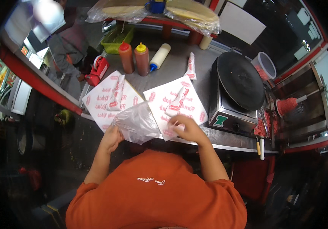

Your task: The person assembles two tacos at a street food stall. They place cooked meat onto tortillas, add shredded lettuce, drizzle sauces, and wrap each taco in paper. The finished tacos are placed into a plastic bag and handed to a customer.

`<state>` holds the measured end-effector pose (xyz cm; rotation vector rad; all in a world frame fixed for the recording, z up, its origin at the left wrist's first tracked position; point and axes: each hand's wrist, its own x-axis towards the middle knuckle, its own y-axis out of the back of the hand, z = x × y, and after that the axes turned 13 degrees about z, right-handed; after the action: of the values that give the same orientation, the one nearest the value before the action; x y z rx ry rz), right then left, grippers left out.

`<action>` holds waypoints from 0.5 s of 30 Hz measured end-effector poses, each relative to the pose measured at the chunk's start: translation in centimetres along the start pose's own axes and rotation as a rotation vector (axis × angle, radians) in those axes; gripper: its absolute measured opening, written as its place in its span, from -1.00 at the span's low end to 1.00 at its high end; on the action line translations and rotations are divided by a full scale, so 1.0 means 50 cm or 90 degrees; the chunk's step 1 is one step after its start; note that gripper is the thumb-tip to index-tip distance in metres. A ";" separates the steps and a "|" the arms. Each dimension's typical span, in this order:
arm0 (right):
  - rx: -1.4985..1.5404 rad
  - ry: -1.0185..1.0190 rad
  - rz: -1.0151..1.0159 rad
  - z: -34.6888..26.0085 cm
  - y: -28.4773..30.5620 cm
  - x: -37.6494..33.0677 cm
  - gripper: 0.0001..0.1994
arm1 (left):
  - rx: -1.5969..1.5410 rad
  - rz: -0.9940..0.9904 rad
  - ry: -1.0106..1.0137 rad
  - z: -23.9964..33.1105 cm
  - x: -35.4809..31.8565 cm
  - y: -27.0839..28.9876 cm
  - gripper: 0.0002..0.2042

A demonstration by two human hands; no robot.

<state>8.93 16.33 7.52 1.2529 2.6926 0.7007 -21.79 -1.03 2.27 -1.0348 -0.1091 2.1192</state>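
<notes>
My left hand (111, 138) is closed on the edge of a clear plastic bag (137, 122), which spreads limply over the front of the counter. My right hand (188, 129) hovers over a printed paper sheet (198, 107), slightly smeared by motion. Its fingers are curved and apart, near the lower end of a paper-wrapped roll (178, 102) lying on that sheet. A second wrapped roll (117, 93) lies on the left stack of printed paper (95, 101), beyond the bag. Farther back, a third wrapped roll (191, 66) rests on the metal counter.
Behind the papers are a red-capped bottle (126, 58), a yellow-capped bottle (142, 60), a blue-capped bottle (160, 57) and a red tape dispenser (97, 71). At right stands a round black griddle (240, 80) on a burner, with a knife handle (262, 149) over the counter edge.
</notes>
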 end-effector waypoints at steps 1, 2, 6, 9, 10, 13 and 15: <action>-0.065 -0.129 0.157 0.013 -0.005 0.030 -0.62 | 0.001 -0.010 -0.061 0.012 -0.005 -0.018 -0.63; -0.287 -0.141 0.335 0.027 -0.023 0.076 -0.49 | 0.001 -0.025 -0.128 0.015 -0.012 -0.047 -0.61; -0.470 -0.215 0.289 0.079 -0.079 0.151 -0.34 | 0.028 -0.093 -0.445 0.065 0.000 -0.184 -0.59; -0.407 -0.229 0.222 0.091 -0.079 0.157 -0.32 | 0.393 0.030 -0.830 0.105 0.057 -0.297 -0.48; -0.362 -0.232 0.223 0.082 -0.066 0.138 -0.32 | 0.577 0.086 -0.951 0.114 0.071 -0.314 -0.42; -0.154 -0.147 0.251 0.023 -0.005 0.067 -0.33 | 0.511 -0.028 -0.758 0.120 0.105 -0.352 -0.37; 0.132 -0.140 0.260 -0.039 0.026 -0.005 -0.34 | 0.475 -0.016 -0.697 0.114 0.113 -0.365 -0.44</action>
<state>9.50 16.14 9.78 1.8396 2.4011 0.2911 -17.08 16.98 9.38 0.5864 0.1393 2.1746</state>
